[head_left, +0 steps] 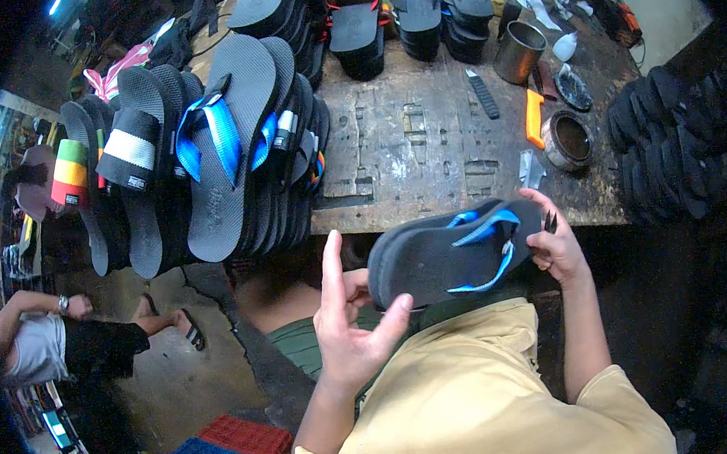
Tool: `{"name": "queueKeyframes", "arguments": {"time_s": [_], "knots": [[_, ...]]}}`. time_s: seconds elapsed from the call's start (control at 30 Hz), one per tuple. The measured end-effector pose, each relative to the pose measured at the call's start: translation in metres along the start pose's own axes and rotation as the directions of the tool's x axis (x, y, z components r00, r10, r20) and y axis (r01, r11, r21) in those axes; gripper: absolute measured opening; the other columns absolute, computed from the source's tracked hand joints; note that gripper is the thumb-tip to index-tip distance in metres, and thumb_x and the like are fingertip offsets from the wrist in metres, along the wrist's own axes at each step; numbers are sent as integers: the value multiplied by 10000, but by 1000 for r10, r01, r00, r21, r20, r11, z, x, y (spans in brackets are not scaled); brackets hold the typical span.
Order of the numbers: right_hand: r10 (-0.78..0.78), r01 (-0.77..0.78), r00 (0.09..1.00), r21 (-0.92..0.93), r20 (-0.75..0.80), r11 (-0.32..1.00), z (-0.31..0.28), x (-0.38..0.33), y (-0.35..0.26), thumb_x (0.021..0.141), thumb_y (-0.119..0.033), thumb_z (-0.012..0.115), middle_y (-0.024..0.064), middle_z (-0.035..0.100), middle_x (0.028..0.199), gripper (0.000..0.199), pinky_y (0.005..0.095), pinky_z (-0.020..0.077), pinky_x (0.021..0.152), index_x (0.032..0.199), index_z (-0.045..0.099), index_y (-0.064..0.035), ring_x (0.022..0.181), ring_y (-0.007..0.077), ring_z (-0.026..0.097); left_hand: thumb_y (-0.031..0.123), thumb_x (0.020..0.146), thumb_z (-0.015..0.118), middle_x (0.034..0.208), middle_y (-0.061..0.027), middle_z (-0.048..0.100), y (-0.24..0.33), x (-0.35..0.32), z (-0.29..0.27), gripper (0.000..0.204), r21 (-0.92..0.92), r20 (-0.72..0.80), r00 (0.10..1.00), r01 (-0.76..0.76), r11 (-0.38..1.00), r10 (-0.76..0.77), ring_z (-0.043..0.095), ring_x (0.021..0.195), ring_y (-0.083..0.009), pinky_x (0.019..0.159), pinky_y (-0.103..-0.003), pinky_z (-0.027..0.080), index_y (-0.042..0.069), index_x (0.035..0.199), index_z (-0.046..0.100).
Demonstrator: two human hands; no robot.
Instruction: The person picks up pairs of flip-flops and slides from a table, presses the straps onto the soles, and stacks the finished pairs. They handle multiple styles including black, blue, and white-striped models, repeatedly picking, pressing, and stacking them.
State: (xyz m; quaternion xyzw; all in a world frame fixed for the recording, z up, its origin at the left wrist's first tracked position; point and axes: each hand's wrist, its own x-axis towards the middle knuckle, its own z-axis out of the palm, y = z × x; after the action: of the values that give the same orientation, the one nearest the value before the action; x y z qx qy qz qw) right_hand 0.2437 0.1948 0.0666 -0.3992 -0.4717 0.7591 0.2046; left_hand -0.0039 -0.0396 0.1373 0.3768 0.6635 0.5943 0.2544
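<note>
A pair of black flip-flops (435, 260) with blue straps is held over my lap, just off the bench's near edge. My right hand (556, 249) grips it at the right end, thumb and fingers closed around it. A small dark pointed thing (551, 221) shows between those fingers; its kind I cannot make out. At the other end, my left hand (350, 323) is open, index finger and thumb spread apart. Its curled fingers are partly behind the soles, and whether they bear any weight is hidden.
Rows of black sandals (232, 152) line the worn wooden bench (374, 148) on the left, with more stacks (355, 33) at the back. A knife (482, 94), orange-handled tool (535, 117), metal cup (519, 51) and round tin (567, 141) lie right. Another person (36, 342) is at left.
</note>
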Motion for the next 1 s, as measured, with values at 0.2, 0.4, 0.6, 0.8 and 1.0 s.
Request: {"name": "queueKeyframes", "arguments": {"time_s": [0.2, 0.4, 0.6, 0.8, 1.0], "knots": [[62, -38, 980, 132, -189, 991, -1, 17, 16, 810, -35, 622, -39, 571, 761, 374, 203, 319, 374, 1181, 618, -81, 454, 38, 414, -19, 754, 810, 1115, -191, 727, 27, 2, 15, 1118, 51, 41, 980, -194, 980, 193, 727, 972, -218, 910, -327, 563, -94, 1590, 70], [-73, 84, 994, 151, -77, 985, 0, 25, 12, 826, -21, 560, -38, 565, 742, 374, 205, 345, 417, 1192, 619, -64, 501, 42, 439, -46, 703, 774, 1132, -224, 722, 39, 4, 12, 1100, 159, 83, 952, -306, 939, 296, 736, 964, -258, 892, -335, 567, -118, 1579, 112], [-108, 121, 977, 63, -185, 991, 16, 26, -11, 775, -3, 586, -24, 614, 789, 435, 209, 338, 420, 1200, 664, -55, 517, 54, 475, -66, 721, 693, 1125, -229, 671, 35, 6, 1, 906, 399, 138, 984, -157, 903, 110, 710, 959, -365, 853, -406, 571, -27, 1550, 330], [-305, 276, 952, -352, -29, 894, 27, 28, -51, 745, -60, 665, 37, 721, 1033, 441, 266, 539, 830, 1177, 716, 14, 898, 113, 663, 201, 900, 781, 1071, -224, 656, -9, 11, -16, 614, 375, 229, 969, -170, 911, 87, 683, 924, -382, 824, -430, 562, 8, 1418, 513], [-535, 444, 834, 409, 137, 797, 26, 48, -75, 1078, -288, 503, 239, 618, 1341, 541, 159, 310, 381, 1523, 376, -9, 440, -9, 362, 96, 907, 737, 1316, -128, 655, 7, -8, -60, 522, -162, -22, 995, 88, 983, -93, 621, 1180, -207, 1028, -329, 471, -40, 1385, 578]]}}
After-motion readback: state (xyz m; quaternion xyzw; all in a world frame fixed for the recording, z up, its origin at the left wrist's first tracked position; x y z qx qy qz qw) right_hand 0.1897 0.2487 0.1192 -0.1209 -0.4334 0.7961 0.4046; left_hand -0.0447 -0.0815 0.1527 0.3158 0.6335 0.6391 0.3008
